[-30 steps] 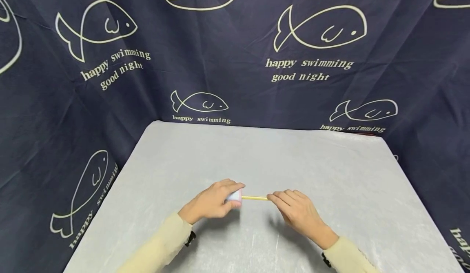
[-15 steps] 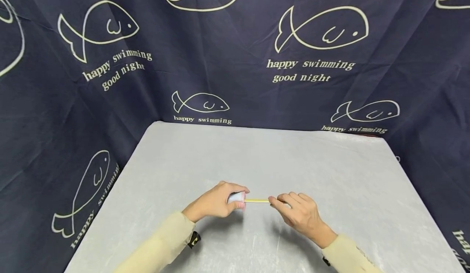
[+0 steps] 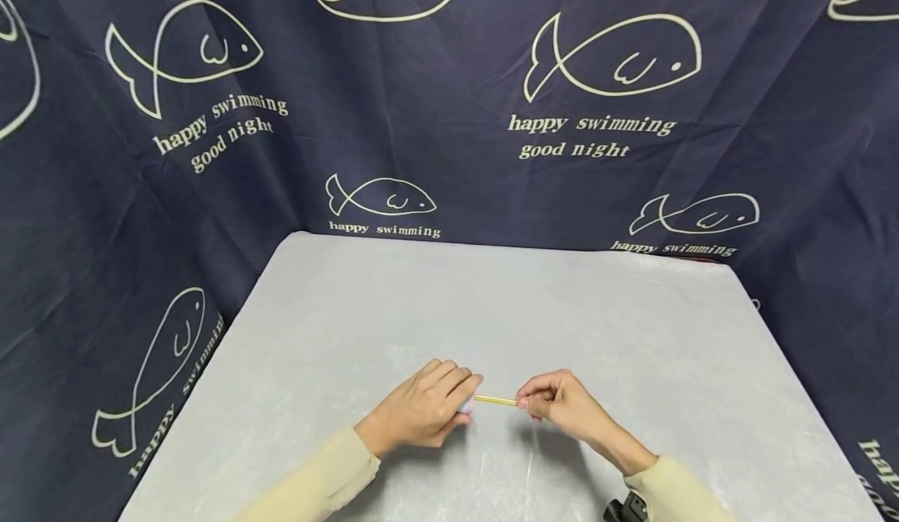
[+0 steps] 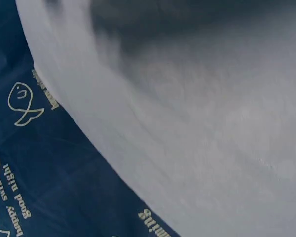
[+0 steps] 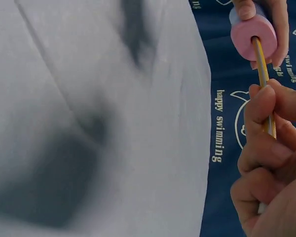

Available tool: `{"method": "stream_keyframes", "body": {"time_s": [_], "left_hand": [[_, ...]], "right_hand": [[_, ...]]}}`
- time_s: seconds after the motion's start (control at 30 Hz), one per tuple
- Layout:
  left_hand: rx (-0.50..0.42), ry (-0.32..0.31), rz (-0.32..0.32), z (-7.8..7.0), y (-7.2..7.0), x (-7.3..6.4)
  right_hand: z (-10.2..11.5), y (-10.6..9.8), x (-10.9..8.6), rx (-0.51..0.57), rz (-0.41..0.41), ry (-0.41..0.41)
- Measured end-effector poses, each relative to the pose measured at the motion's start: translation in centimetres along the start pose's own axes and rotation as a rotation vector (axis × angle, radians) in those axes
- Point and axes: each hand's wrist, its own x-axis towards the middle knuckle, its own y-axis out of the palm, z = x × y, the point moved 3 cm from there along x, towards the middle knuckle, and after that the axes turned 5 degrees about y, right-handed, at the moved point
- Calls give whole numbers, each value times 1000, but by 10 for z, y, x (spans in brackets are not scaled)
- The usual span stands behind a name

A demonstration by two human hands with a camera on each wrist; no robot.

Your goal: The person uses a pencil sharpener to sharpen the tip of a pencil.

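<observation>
My left hand (image 3: 424,405) grips a small round pencil sharpener (image 3: 467,406), most of it covered by the fingers in the head view. From the right wrist view, the sharpener's pink end face (image 5: 244,42) shows, with a pale blue body behind it. A yellow striped pencil (image 3: 495,400) sits with one end in the hole of that face. My right hand (image 3: 565,406) pinches the pencil between thumb and fingers, a short way from the sharpener. Both hands are raised above the table. Only a sliver of a hand appears at the left wrist view's edge.
A pale grey cloth covers the table (image 3: 449,303). Dark blue curtains (image 3: 477,186) with white fish drawings and lettering hang behind it and along both sides. Shadows of the hands fall on the cloth.
Both hands have shifted slightly toward the near edge. My left hand has rolled over the sharpener, covering more of it. My right hand has turned about the pencil, its wrist rotated.
</observation>
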Motion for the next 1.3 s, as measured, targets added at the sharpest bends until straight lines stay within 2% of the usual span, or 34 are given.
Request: {"method": "stream_keyframes", "body": {"time_s": [0.07, 0.1, 0.17, 0.3, 0.37, 0.43, 0.53, 0.6, 0.77, 0.9, 1.03, 1.1, 1.17, 1.23, 1.3], "left_hand": [[7, 8, 13, 1, -1, 0], [-1, 4, 23, 3, -2, 0], [-30, -25, 52, 7, -5, 1], [-149, -147, 125, 18, -10, 3], [-242, -224, 171, 23, -12, 4], [-348, -305, 224, 27, -14, 5], [-487, -412, 293, 30, -16, 7], [-542, -453, 322, 31, -16, 8], [-611, -490, 371, 33, -16, 10], [-717, -546, 442, 35, -14, 10], [-815, -596, 507, 35, -12, 8], [-860, -608, 508, 35, -11, 8], [-881, -609, 487, 36, -11, 9], [-878, -603, 458, 36, -11, 11], [-817, -571, 427, 33, -10, 12]], "right_hand": [[-1, 2, -1, -64, -37, -30], [-1, 2, -2, -125, -83, -71], [0, 4, -4, -283, -208, -203], [6, 7, -9, -605, -488, -567], [5, 8, -10, -722, -570, -698], [4, 8, -10, -799, -621, -786], [3, 9, -11, -857, -667, -836], [3, 10, -11, -864, -689, -879], [5, 10, -9, -854, -709, -971], [11, 10, -8, -857, -688, -1031], [21, 14, -10, -917, -736, -1171], [24, 16, -12, -942, -794, -1242], [26, 16, -11, -950, -842, -1276], [25, 15, -10, -924, -847, -1255], [22, 13, -8, -880, -813, -1176]]}}
